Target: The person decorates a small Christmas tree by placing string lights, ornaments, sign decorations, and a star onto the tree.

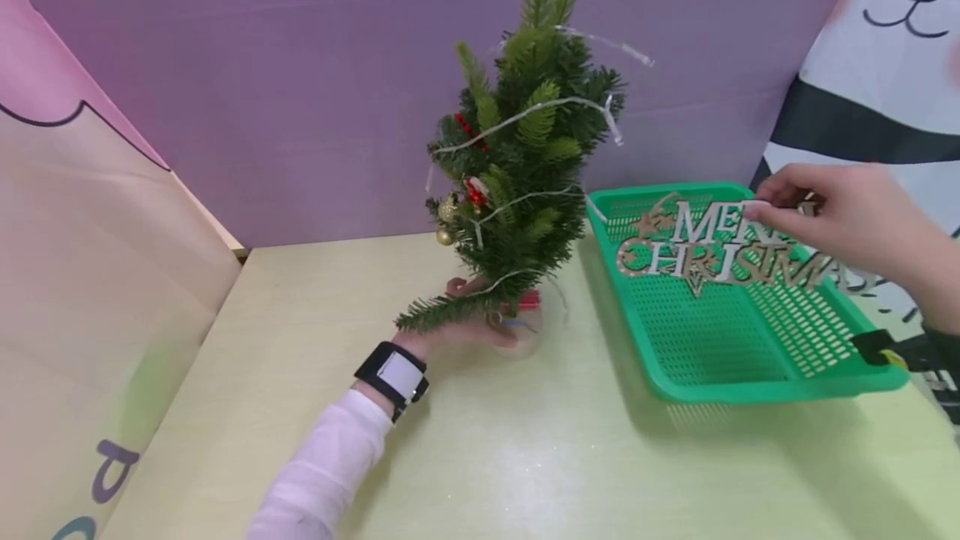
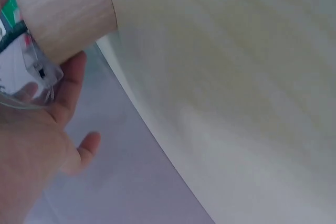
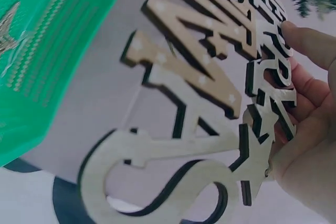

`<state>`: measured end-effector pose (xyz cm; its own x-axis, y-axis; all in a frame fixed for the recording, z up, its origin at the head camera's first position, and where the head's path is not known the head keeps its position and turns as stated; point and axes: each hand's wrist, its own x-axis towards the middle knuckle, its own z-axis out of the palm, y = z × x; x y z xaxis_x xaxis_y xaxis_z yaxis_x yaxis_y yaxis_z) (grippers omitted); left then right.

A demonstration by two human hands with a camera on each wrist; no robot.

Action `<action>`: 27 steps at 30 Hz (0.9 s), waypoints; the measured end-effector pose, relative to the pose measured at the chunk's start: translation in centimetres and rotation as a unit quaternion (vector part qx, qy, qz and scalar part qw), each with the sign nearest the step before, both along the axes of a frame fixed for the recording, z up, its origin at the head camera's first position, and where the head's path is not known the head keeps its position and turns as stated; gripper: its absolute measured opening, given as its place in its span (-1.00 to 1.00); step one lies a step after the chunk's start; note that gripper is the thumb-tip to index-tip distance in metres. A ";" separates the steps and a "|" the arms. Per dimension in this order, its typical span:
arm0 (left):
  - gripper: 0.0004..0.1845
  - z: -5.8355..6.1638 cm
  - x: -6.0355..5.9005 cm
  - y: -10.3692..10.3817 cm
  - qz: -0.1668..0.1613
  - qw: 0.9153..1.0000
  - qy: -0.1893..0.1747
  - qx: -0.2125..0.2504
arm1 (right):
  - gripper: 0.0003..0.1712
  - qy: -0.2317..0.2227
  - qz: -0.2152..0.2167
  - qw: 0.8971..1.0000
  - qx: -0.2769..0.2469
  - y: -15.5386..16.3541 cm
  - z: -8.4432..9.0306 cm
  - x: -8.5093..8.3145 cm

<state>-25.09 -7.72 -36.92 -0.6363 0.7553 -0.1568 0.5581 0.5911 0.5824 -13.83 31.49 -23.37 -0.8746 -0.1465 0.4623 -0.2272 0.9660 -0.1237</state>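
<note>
A small artificial Christmas tree stands on the table, with a string of lights, gold baubles and red berries on it. My left hand holds it low down, partly hidden by branches. In the left wrist view, fingers curve round the tree's pale wooden base and a clear plastic box beside it. My right hand pinches the top edge of a wooden "Merry Christmas" sign and holds it over the green basket. Seen from the right wrist, the sign's letters hang tilted below the fingers.
A star-shaped ornament lies inside the basket. Behind the pale table hangs a purple cloth. A panda-patterned cloth is at the right, a pink and cream one at the left.
</note>
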 end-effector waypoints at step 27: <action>0.07 -2.8 -4.1 -1.3 0.115 0.985 -0.112 0.060 | -0.73 0.075 0.204 0.975 -0.047 -5.8 1.1 0.5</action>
